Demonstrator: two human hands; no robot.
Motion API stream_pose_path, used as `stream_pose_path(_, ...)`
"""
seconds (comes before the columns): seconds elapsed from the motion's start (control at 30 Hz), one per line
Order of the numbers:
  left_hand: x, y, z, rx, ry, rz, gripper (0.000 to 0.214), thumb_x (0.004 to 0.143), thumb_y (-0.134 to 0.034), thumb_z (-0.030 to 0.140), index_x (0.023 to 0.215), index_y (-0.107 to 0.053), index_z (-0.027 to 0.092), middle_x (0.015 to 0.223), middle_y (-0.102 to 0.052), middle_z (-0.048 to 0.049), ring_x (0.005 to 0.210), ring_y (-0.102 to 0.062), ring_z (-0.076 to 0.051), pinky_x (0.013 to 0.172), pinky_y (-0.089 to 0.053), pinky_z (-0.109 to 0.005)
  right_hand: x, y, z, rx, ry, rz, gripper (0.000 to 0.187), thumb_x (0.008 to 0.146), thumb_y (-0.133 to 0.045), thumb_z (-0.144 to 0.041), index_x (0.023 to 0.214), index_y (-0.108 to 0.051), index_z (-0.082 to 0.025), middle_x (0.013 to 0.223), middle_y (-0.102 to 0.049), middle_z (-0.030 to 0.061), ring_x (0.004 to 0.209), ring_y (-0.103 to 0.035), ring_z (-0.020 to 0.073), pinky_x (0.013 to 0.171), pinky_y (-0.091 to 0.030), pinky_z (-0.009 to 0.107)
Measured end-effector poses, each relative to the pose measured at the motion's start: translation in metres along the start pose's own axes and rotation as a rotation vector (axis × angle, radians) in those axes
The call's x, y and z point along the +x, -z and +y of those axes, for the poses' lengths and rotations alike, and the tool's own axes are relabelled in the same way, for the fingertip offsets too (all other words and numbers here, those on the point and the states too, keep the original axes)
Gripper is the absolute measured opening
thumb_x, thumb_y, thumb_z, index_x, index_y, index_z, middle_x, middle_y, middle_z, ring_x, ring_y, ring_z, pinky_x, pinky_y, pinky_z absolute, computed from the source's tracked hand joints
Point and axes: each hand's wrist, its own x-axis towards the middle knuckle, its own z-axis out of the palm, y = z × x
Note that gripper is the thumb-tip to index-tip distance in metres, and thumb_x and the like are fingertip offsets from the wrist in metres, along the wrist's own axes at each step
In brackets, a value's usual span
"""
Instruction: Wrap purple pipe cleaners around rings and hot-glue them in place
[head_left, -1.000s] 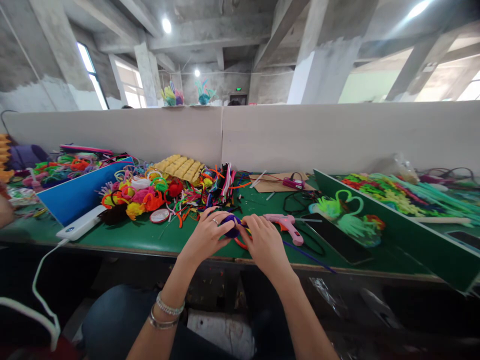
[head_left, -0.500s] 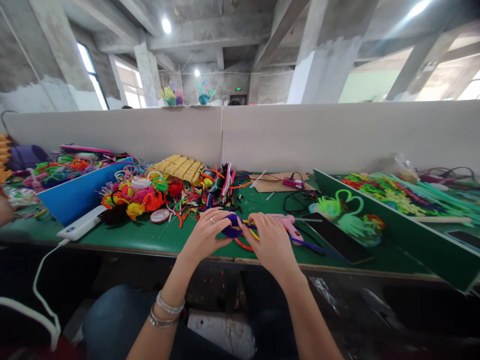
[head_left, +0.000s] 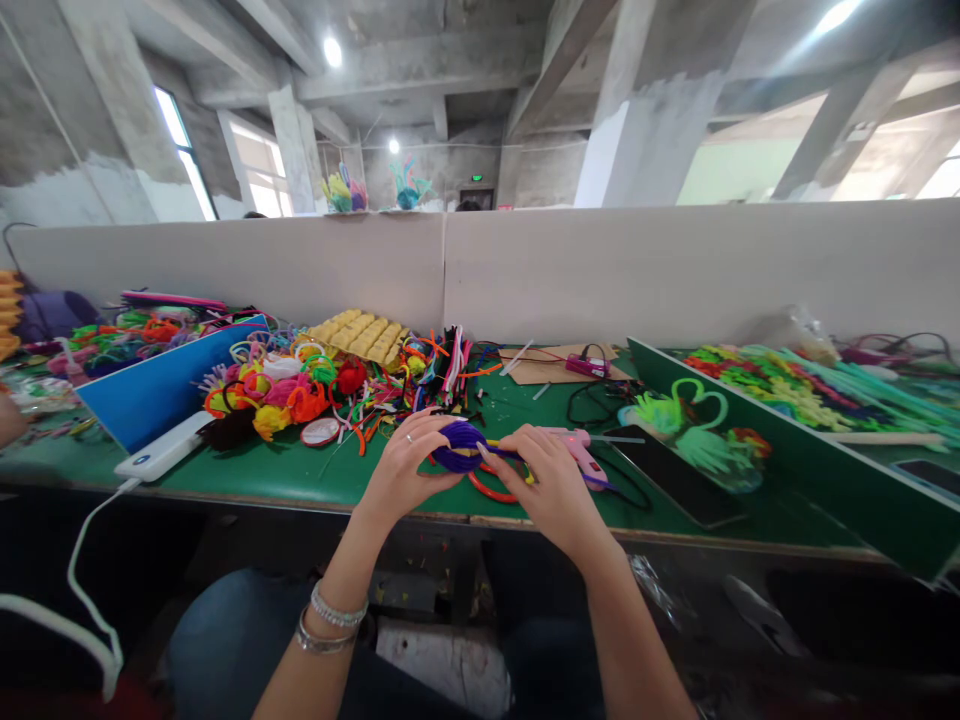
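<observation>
My left hand [head_left: 409,468] grips a round purple coil of pipe cleaner [head_left: 457,447] between thumb and fingers. From the coil's right side run purple and yellow pipe cleaner strands, and my right hand [head_left: 551,490] is closed on them. A short yellow end [head_left: 529,474] pokes out by the right fingers. Under the hands, a red-orange curved pipe cleaner [head_left: 491,490] lies on the green table [head_left: 285,480]. Just beyond the right hand rests a pink glue gun [head_left: 585,458], partly covered by it.
Finished pipe cleaner flowers [head_left: 285,385] and loose pieces heap up at left, beside a blue board [head_left: 172,385] and white power strip [head_left: 161,455]. On the right are a dark phone [head_left: 675,480], green pipe cleaner swans [head_left: 701,430] and a green divider [head_left: 810,470]. Another person's hand [head_left: 9,420] shows far left.
The hands have drawn slightly apart, and more of the purple coil shows. My right hand has shifted a little right, and its strands have changed position.
</observation>
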Motion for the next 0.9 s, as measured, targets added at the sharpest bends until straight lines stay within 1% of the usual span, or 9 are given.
stream_pose_path(0.2, 0.0, 0.001, 0.002, -0.009, 0.014, 0.028, 0.024, 0.07, -0.067, 0.027, 0.084, -0.049, 0.021, 0.104, -0.067, -0.0094, 0.099, -0.062, -0.021, 0.091, -0.046, -0.047, 0.001, -0.001, -0.002, 0.092, -0.033, -0.001, 0.017, 0.089, -0.046, -0.031, 0.08, -0.055, -0.019, 0.071, -0.056, 0.0018, 0.069, -0.052, 0.0147, 0.065, -0.04, 0.027)
stream_pose_path(0.37, -0.002, -0.003, 0.002, -0.068, 0.029, 0.103, 0.031, 0.068, -0.069, 0.029, 0.085, -0.044, 0.022, 0.105, -0.066, -0.0085, 0.099, -0.062, -0.021, 0.091, -0.045, -0.049, 0.0, 0.0, 0.0, 0.206, -0.064, -0.037, 0.018, 0.09, -0.043, -0.029, 0.081, -0.055, -0.019, 0.074, -0.056, 0.0024, 0.073, -0.052, 0.0153, 0.068, -0.041, 0.028)
stream_pose_path(0.5, -0.001, -0.006, 0.003, -0.122, 0.071, 0.139, 0.036, 0.067, -0.07, 0.031, 0.087, -0.042, 0.022, 0.103, -0.067, -0.0081, 0.097, -0.063, -0.021, 0.092, -0.044, -0.051, -0.001, -0.002, 0.002, 0.258, -0.077, -0.02, 0.018, 0.09, -0.044, -0.029, 0.079, -0.053, -0.019, 0.073, -0.055, 0.0014, 0.072, -0.051, 0.0145, 0.067, -0.04, 0.027)
stream_pose_path(0.63, -0.001, -0.007, 0.004, -0.186, 0.083, 0.161, 0.04, 0.065, -0.071, 0.028, 0.09, -0.04, 0.023, 0.103, -0.067, -0.0074, 0.097, -0.063, -0.021, 0.093, -0.044, -0.051, -0.001, -0.005, 0.001, 0.281, -0.083, -0.002, 0.018, 0.09, -0.044, -0.03, 0.078, -0.053, -0.019, 0.07, -0.054, 0.001, 0.07, -0.05, 0.0142, 0.065, -0.039, 0.026)
stream_pose_path(0.77, -0.001, -0.008, 0.005, -0.174, 0.116, 0.167, 0.037, 0.067, -0.07, 0.031, 0.088, -0.041, 0.023, 0.101, -0.067, -0.0074, 0.096, -0.064, -0.021, 0.093, -0.043, -0.052, 0.001, -0.008, -0.001, 0.308, -0.09, 0.001, 0.017, 0.089, -0.045, -0.028, 0.077, -0.054, -0.019, 0.07, -0.055, 0.0005, 0.069, -0.05, 0.0132, 0.065, -0.039, 0.025)
stream_pose_path(0.9, -0.001, -0.01, 0.005, -0.221, 0.088, 0.193, 0.04, 0.064, -0.072, 0.025, 0.091, -0.042, 0.022, 0.102, -0.066, -0.0079, 0.096, -0.063, -0.021, 0.093, -0.043, -0.052, 0.002, -0.008, 0.0, 0.326, -0.11, -0.019, 0.016, 0.089, -0.046, -0.028, 0.079, -0.055, -0.019, 0.073, -0.057, 0.0007, 0.071, -0.05, 0.0129, 0.067, -0.039, 0.025)
